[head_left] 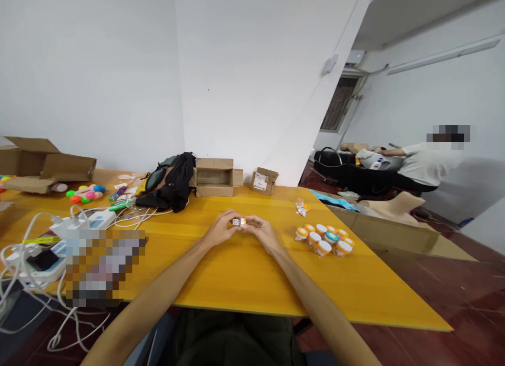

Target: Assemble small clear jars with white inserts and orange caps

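Both my hands meet over the middle of the yellow table (pixel 244 276). My left hand (pixel 221 230) and my right hand (pixel 262 233) pinch a small jar (pixel 239 222) with an orange lid between their fingertips, held just above the tabletop. Fingers of both hands are curled round it. To the right of my right hand stands a cluster of several small jars (pixel 325 240) with orange, white and teal lids.
A black bag (pixel 173 184), open cardboard boxes (pixel 215 176) (pixel 263 180) and another box (pixel 43 163) line the far edge. Coloured balls (pixel 84 193), power strips and white cables (pixel 59 229) crowd the left. A person (pixel 418 163) sits at the right, beyond the table.
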`<move>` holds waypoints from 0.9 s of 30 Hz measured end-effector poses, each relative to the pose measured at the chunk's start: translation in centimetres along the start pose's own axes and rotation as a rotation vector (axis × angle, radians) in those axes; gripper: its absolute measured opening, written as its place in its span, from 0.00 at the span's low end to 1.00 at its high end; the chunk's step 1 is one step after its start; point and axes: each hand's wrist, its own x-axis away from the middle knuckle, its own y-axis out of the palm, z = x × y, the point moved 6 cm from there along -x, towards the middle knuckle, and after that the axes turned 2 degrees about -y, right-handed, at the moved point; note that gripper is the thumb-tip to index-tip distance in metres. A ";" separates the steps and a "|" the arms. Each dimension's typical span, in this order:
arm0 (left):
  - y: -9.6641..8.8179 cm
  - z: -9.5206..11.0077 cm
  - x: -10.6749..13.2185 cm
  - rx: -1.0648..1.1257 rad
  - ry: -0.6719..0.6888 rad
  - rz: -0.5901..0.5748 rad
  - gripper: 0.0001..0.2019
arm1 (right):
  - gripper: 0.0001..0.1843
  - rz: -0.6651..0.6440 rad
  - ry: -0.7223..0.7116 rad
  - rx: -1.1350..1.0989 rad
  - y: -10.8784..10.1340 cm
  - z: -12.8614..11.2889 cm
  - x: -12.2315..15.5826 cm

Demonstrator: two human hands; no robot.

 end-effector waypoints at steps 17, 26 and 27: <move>0.3 -0.6 -0.2 0.049 -0.084 0.013 0.07 | 0.20 -0.014 -0.015 0.010 0.2 0.3 -0.4; 0.0 0.4 -0.2 0.080 0.031 0.026 0.06 | 0.20 -0.039 -0.015 0.025 0.1 0.5 -0.2; 0.1 0.4 -0.2 0.084 0.034 0.025 0.06 | 0.19 -0.045 -0.015 0.026 0.1 0.5 -0.2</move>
